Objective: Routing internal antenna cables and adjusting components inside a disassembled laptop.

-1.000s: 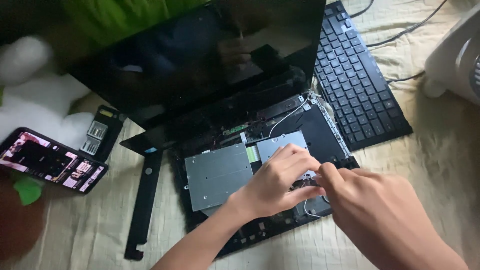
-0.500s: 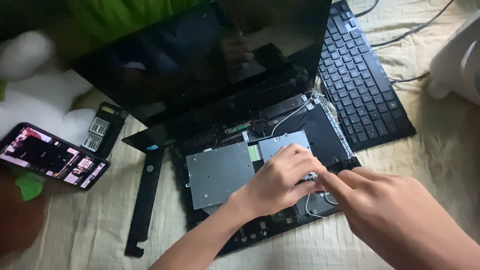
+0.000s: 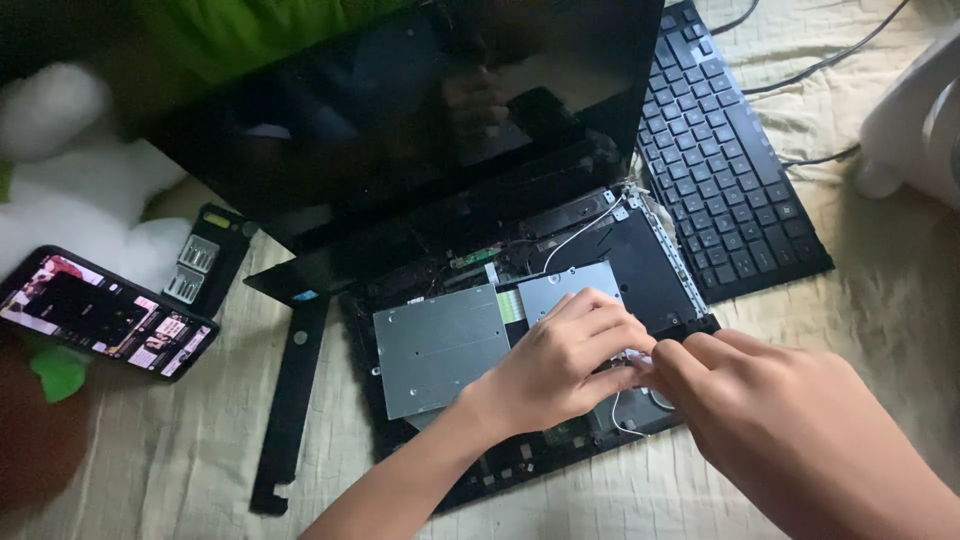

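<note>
- Near the right front corner of the opened laptop base [image 3: 600, 300], both hands met over one small spot, just right of the larger grey metal plate [image 3: 440, 345].
- Left hand [image 3: 560, 365] came in from the near-left, its forearm running diagonally up from the lower edge; its fingers were curled together and pressed down, the fingertips [image 3: 625, 375] pinching or pinning something small and pale, too hidden to name.
- Right hand [image 3: 800, 430] came in from the near-right and filled the lower right of the view; its fingers were drawn together toward the same spot, and the tips touched or almost touched those of the left hand. Whether it truly gripped anything, I could not tell.
- A thin white wire [image 3: 575, 235] ran from the far right corner of the base down toward the hands, and a loop of it showed just below them, so the wire lay along a far-to-near line passing under the grip.
- Both hands were about equally near the spot; the left covered it from the left side, the right from the right.
- Left of the base lay a long black trim strip [image 3: 290, 400], its long axis running far to near, and farther left a phone [image 3: 100, 315] with a lit screen.
- Far right, a detached black keyboard [image 3: 725, 160] rested on the beige cloth [image 3: 880, 290]; the dark screen [image 3: 420, 110] leaned back behind the base.
</note>
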